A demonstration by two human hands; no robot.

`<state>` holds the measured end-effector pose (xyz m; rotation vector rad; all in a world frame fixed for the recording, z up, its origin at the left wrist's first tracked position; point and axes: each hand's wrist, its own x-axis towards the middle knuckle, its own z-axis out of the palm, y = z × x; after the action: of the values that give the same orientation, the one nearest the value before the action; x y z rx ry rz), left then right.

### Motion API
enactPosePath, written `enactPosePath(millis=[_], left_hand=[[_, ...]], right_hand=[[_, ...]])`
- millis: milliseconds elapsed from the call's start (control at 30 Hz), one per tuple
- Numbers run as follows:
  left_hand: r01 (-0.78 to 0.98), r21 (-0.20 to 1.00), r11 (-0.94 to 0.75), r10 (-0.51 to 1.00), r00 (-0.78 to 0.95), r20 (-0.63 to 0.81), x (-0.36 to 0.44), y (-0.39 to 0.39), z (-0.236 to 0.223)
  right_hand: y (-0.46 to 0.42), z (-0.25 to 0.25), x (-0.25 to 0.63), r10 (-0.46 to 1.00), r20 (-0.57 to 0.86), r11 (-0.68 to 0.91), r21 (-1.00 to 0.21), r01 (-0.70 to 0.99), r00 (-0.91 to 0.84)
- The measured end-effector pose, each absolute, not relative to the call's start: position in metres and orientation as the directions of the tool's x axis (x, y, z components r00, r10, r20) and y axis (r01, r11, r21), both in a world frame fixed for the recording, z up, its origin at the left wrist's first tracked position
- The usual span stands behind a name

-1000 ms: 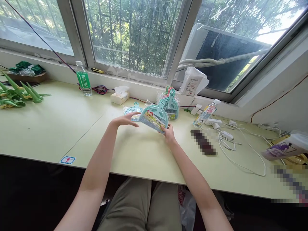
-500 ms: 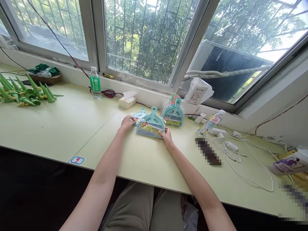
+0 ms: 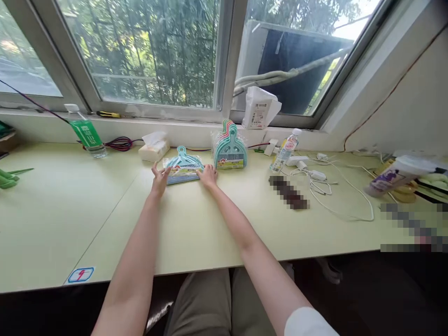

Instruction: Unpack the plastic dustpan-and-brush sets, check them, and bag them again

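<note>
A teal mini dustpan-and-brush set in clear wrap [image 3: 183, 167] lies flat on the pale green table [image 3: 196, 224], on top of another like it. My left hand [image 3: 159, 175] is at its left edge with fingers spread. My right hand [image 3: 207, 176] rests at its right edge, fingers flat on the table. Neither hand grips it. A standing stack of several more wrapped sets [image 3: 229, 150] leans against the wall just behind and to the right.
A tissue pack [image 3: 153, 146] and a green-label water bottle [image 3: 85, 132] stand at the back left. A second bottle [image 3: 284, 152], white chargers and cables [image 3: 336, 191] and a purple-print packet [image 3: 395, 174] lie to the right. Green plastic pieces [image 3: 10, 177] sit at the far left edge.
The set that both hands held tilted up has been laid flat on the pile. Both hands have let go and now rest at its sides. The view has swung to the right.
</note>
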<state>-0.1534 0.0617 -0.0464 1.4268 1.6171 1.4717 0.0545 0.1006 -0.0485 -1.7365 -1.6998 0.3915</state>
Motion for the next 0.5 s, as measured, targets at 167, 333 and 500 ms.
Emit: enactPosePath(millis=[167, 333, 500], left_hand=[[0.600, 0.792, -0.109, 0.921, -0.239, 0.308, -0.141, 0.064, -0.051], [0.683, 0.730, -0.037, 0.915, -0.271, 0.300, -0.135, 0.066, -0.051], [0.749, 0.662, -0.010, 0.917, -0.257, 0.305, -0.132, 0.063, -0.050]], right_hand=[[0.096, -0.052, 0.053, 0.937, 0.338, 0.158, -0.633, 0.757, 0.087], [0.072, -0.039, 0.081, 0.784, 0.590, 0.297, -0.630, 0.718, 0.193], [0.083, -0.036, 0.166, 0.636, 0.435, -0.054, -0.799, 0.599, 0.638]])
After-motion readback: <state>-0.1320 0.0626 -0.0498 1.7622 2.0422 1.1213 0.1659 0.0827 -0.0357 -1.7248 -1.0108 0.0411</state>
